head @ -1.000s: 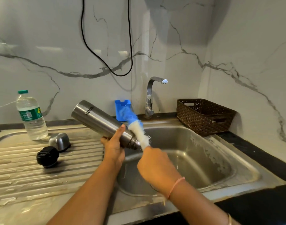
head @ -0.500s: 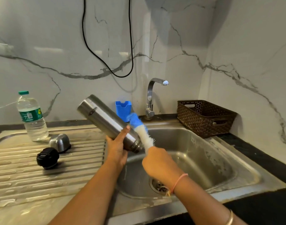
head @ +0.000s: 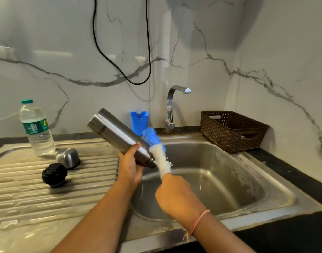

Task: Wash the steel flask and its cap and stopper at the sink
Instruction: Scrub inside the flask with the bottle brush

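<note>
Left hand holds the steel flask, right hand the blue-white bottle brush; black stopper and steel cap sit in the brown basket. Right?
Head view: black round stopper and domed steel cap lie on the ribbed steel draining board, not in the brown woven basket. Rest holds.

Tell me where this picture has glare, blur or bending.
Head view: pale glare patches sit on the marble wall at left; the bottle brush looks motion-blurred at its blue tip, beside the steel flask; the wide lens bows the drainboard; shadow darkens the wall corner up top.
</note>
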Available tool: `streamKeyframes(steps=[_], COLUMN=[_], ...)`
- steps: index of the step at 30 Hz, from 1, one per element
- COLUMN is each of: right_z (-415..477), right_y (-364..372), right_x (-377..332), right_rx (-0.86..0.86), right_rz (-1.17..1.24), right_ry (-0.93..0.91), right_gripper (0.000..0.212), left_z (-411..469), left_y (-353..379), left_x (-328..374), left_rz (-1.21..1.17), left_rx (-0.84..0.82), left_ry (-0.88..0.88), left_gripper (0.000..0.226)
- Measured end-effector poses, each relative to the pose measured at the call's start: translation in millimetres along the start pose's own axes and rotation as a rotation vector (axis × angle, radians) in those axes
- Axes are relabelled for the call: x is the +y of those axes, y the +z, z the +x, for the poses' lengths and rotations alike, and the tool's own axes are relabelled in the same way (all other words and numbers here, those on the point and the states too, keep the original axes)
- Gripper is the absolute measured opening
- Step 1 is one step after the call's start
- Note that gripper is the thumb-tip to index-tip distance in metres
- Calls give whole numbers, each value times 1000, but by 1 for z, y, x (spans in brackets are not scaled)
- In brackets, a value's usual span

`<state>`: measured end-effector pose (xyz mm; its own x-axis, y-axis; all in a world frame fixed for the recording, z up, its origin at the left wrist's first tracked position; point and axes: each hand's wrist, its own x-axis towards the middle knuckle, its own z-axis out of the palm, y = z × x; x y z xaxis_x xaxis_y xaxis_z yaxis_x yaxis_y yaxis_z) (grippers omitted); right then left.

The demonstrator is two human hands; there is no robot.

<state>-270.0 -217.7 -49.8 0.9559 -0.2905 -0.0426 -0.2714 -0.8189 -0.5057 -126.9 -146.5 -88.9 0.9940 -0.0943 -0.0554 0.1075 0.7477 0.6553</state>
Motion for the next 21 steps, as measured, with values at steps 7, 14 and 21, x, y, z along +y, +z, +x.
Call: streamKeyframes(steps=[7,14,21], right_z=[42,53,55], right_y=[-25,-40,-40], right_x=[19,47,57], right_rx=[66,-142,-255], right_rz=[25,564,586], right_ry=[-33,11,28], right_gripper=[30,18,24], left_z=[-13,-8,-11], left_y=[10,-1,3], left_x=[-1,7,5], left_rz=[82,-117,-133], left_rx=[-115,-142,-206], left_ry=[-79,-161,-203], left_gripper=[102,105,114])
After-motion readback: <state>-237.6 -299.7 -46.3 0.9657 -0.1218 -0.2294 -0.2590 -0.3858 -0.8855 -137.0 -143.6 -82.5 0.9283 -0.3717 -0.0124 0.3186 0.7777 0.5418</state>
